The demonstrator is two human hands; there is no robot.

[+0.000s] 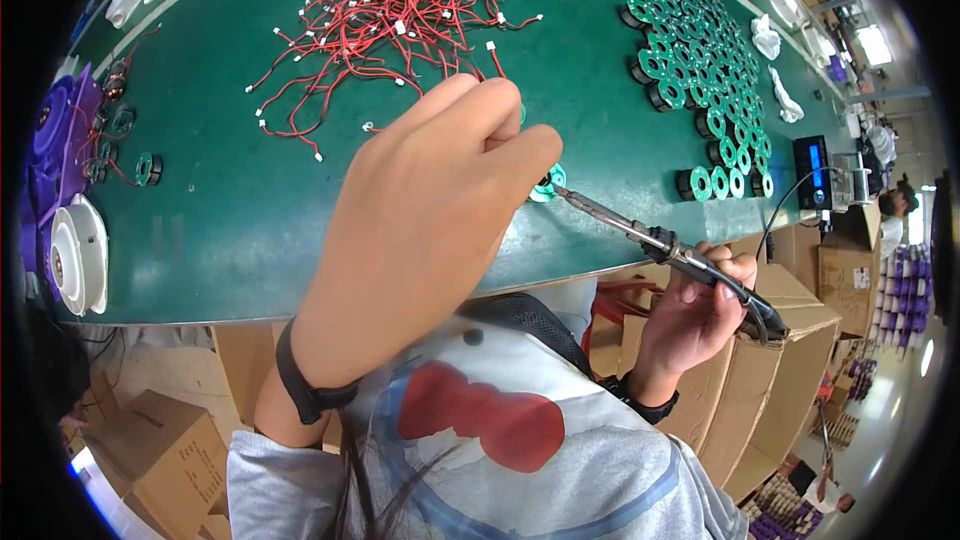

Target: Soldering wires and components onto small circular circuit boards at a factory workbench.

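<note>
A soldering iron (665, 242) with a dark handle is gripped in my right hand (708, 305), fingers closed around it. Its tip reaches a small green ring-shaped circuit board (547, 186) just above the table's near edge. Over that board bends my left hand (440, 175), closed, with its thumb beside the board. What its fingertips pinch is hidden behind the hand. A red wire with a white connector (492, 47) sticks out from behind the knuckles. Beyond lies a tangled heap of red wires (400, 15) with white connectors.
Rows of green ring boards on dark round parts (715, 90) stand at the right. Past them is a box with a blue display (815, 172). White round housing (80, 255) and purple parts (55, 130) sit left. Cardboard boxes (165, 455) are below the green table (240, 240).
</note>
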